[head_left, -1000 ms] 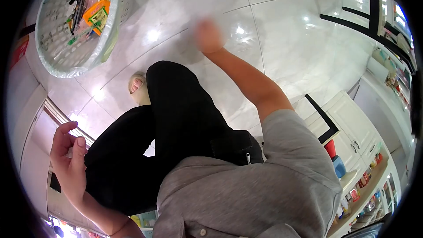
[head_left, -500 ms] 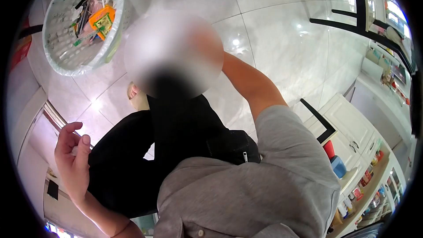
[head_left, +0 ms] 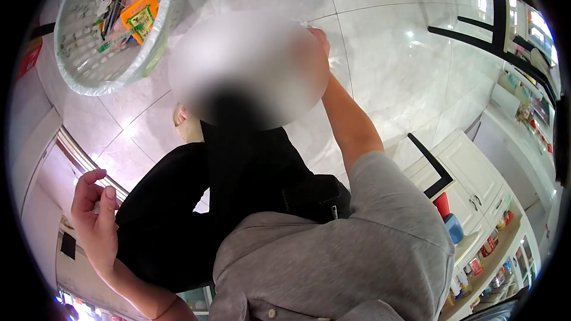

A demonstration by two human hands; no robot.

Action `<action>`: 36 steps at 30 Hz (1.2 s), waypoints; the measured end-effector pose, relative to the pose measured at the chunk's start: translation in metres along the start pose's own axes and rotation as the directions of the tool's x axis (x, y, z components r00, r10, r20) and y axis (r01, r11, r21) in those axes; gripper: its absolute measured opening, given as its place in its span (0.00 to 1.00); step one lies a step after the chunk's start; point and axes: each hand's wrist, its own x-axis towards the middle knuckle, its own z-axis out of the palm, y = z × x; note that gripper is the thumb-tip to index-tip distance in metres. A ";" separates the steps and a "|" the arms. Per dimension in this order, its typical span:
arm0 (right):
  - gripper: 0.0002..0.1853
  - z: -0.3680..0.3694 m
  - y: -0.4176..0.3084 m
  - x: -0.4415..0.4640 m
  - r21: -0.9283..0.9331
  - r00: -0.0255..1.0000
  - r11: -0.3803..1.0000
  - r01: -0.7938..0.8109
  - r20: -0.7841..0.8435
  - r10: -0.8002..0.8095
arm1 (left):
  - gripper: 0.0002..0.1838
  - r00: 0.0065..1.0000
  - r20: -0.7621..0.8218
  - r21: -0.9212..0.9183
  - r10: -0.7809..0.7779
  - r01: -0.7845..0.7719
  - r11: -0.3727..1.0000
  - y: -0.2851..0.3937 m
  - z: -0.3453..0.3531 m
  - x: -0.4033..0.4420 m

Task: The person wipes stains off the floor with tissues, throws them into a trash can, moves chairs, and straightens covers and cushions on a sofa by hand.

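At the left, my left hand [head_left: 98,220] is raised beside my black trousers [head_left: 160,214], palm turned up. Its fingers curl inward with the thumb apart from them, and a small whitish thing [head_left: 96,207] shows in the palm, too little of it to name. My right arm reaches forward over the tiled floor. Of my right hand [head_left: 321,40] only the outer edge is seen; a blurred patch covers the rest, so its fingers and anything in them are hidden. Something pale and translucent appears by that hand, but I cannot make it out.
A white lattice basket [head_left: 66,59] with a clear liner stands at the upper left, holding an orange packet [head_left: 140,16] and other litter. A black-framed rack or chair [head_left: 498,12] is at upper right. White cabinets [head_left: 470,172] and shelves with goods line the right.
My right hand has moved to the right, and its edge now shows past the blurred patch. My left hand stays nearly where it was. The view has shifted slightly.
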 end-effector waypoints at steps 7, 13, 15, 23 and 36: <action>0.13 -0.035 -0.129 -0.027 -0.653 0.883 0.595 0.468 0.320 -0.343 | 0.19 1.000 0.007 0.078 -0.010 0.009 0.997 0.010 -0.001 0.001; 0.13 0.040 -0.086 -0.031 -0.436 0.954 0.850 0.298 0.177 -0.243 | 0.19 0.998 0.028 0.065 0.062 -0.063 0.996 0.017 0.003 0.003; 0.11 0.032 -0.106 -0.024 -0.344 0.953 0.889 0.303 0.120 -0.279 | 0.19 0.996 0.033 0.071 0.083 -0.085 0.994 0.017 0.004 0.003; 0.09 -0.033 0.035 -0.019 -0.170 0.951 0.966 0.197 -0.207 -0.231 | 0.17 0.999 0.008 0.025 0.041 -0.041 0.999 0.002 0.001 0.005; 0.12 0.074 -0.067 0.001 -0.490 0.949 0.822 0.290 0.035 -0.315 | 0.18 0.999 0.031 0.022 0.036 -0.037 0.999 -0.003 -0.004 0.004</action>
